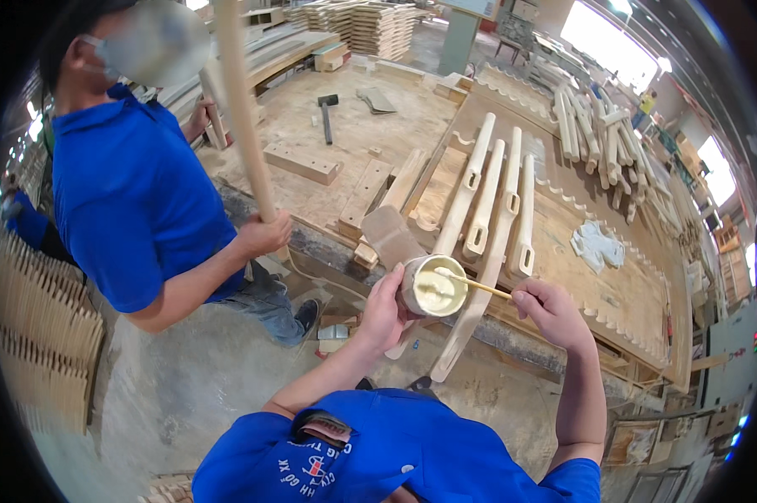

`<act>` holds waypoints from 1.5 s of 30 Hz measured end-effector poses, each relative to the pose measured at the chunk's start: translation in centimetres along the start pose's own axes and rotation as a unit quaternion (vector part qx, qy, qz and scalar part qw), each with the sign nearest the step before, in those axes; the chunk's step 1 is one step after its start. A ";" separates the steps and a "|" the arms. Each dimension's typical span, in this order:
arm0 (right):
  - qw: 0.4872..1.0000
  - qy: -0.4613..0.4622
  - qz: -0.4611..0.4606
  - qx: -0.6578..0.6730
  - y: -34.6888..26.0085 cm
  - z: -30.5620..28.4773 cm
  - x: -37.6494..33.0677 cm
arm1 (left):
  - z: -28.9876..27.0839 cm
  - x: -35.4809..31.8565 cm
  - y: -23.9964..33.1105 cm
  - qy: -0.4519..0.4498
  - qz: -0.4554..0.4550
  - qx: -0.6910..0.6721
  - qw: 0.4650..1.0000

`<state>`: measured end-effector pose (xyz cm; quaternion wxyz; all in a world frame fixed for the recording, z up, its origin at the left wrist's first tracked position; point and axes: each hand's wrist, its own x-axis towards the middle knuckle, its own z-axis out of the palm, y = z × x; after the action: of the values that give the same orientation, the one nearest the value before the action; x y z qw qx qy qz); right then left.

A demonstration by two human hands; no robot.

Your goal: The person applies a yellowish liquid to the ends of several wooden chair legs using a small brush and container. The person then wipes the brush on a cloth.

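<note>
My left hand (384,312) is wrapped round the side of a small round tub (409,289), tipped so that its mouth shows. Cream-coloured paste (433,293) fills part of it and coats the inner wall. Between the fingers of my right hand (553,312) is a thin wooden stick (483,287), its far end dipped in the paste. Beyond the tub, several pale wooden posts with oblong slots (483,214) lie side by side on the workbench (554,243). One post (462,339) sticks out past the bench's near edge, below my hands.
At my left a co-worker in a blue shirt (143,201) holds a long wooden pole (248,126) upright. A mallet (326,117) and wooden blocks (303,163) lie on the bench. Farther right are white gloves (598,246) and a heap of wooden pieces (609,142).
</note>
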<state>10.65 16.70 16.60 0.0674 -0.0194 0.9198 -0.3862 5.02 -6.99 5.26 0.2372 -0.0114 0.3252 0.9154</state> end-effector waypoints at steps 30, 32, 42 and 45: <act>0.977 0.024 -0.201 -0.068 -0.1 7.3 3.6 | -5.7 -2.7 -1.4 0.190 0.106 0.048 0.975; 0.974 0.010 -0.208 -0.083 -0.6 7.5 4.2 | -6.1 -2.6 -1.3 0.199 0.104 0.044 0.973; 0.954 0.022 -0.275 -0.121 -2.7 9.0 7.3 | -8.8 -2.2 0.5 0.246 0.153 -0.030 0.957; 0.960 0.003 -0.255 -0.113 -2.8 9.9 7.8 | -10.2 -2.3 0.9 0.251 0.153 -0.031 0.955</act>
<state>4.30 7.06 10.85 -0.0389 -0.2597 0.9222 -0.2839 5.29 -14.68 -1.89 0.0047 -0.1983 0.3439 0.9178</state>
